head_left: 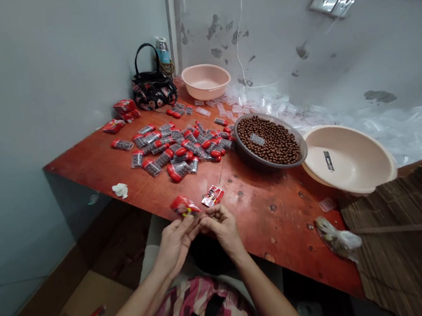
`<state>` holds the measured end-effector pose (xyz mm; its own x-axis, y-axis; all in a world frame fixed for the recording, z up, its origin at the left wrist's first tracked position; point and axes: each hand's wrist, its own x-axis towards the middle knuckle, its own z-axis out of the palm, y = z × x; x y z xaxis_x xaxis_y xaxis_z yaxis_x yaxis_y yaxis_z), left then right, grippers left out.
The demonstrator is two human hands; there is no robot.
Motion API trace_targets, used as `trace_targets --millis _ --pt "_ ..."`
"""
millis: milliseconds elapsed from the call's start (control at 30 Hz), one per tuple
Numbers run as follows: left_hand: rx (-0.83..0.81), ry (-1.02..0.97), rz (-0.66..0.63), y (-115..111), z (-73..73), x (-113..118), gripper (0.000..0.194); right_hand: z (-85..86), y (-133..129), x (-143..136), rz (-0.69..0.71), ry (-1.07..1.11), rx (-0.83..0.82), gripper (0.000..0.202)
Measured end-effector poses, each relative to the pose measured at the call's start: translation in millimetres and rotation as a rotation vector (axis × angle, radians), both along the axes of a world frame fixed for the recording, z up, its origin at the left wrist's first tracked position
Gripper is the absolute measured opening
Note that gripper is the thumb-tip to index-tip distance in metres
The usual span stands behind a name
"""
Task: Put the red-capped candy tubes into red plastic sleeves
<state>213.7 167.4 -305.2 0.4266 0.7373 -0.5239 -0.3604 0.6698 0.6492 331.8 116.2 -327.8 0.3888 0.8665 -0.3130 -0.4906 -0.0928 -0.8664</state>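
Note:
Near the table's front edge, my left hand (175, 242) is closed on a red printed packet (183, 205) with a yellow mark, slightly blurred. My right hand (223, 228) is pinched closed against the left fingertips. What sits between its fingers, small and brownish, is too unclear to name. Just beyond my hands, another red printed packet (213, 195) lies on the table. Farther back is a spread of small clear packs with red tops and dark contents (167, 150). A grey bowl (248, 161) full of brown balls (270, 140) stands to the right, with a small clear blister tray (257, 139) on top.
A pale basin (375, 179) stands right of the bowl, another pale basin (208, 94) at the back. Clear plastic trays (328, 113) heap along the wall. A handbag (155, 93), red packs (125, 107), crumpled tissue (120, 190), knotted plastic bag (338, 239) and cardboard (413, 235) surround the work area.

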Motion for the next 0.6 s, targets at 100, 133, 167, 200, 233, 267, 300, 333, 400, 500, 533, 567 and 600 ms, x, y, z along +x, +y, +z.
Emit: trace_targets --millis 100,133,167,200,233,267,300,333,400,500,533,567,600 --pt "-0.042 0.061 0.240 -10 -2.4 -30 0.030 -0.5 -2 3 0.007 0.001 -0.009 0.025" --pt "-0.049 0.117 0.244 -13 -2.7 -36 0.036 -1.6 -4 6 -0.003 -0.012 -0.017 0.023" --pt "-0.046 0.183 0.212 -15 -2.7 -38 0.041 -3.1 -6 9 -0.018 -0.029 -0.026 0.021" --pt "-0.025 0.250 0.156 -15 -2.4 -37 0.044 -4.7 -7 13 -0.033 -0.047 -0.034 0.019" --pt "0.024 0.313 0.088 -14 -1.9 -33 0.045 -6.3 -9 16 -0.046 -0.061 -0.041 0.018" --pt "0.105 0.362 0.021 -11 -1.7 -24 0.043 -7.7 -11 20 -0.057 -0.072 -0.046 0.017" --pt "0.210 0.396 -0.038 -6 -2.0 -14 0.040 -8.7 -12 22 -0.066 -0.081 -0.050 0.017" --pt "0.342 0.422 -0.084 1 -3.0 -2 0.037 -9.5 -13 24 -0.073 -0.089 -0.053 0.018" --pt "0.588 0.448 -0.145 16 -8.4 23 0.037 -10.4 -16 26 -0.082 -0.108 -0.060 0.018" --pt "0.811 0.526 -0.220 35 -24.0 47 0.036 -11.1 -20 28 -0.087 -0.162 -0.068 0.018" --pt "0.864 0.556 -0.243 39 -29.8 51 0.033 -11.3 -20 29 -0.086 -0.183 -0.069 0.018" --pt "0.908 0.580 -0.259 41 -35.2 53 0.031 -11.6 -21 30 -0.085 -0.206 -0.067 0.017" --pt "0.943 0.592 -0.271 42 -39.6 53 0.029 -11.8 -21 31 -0.088 -0.233 -0.065 0.017"
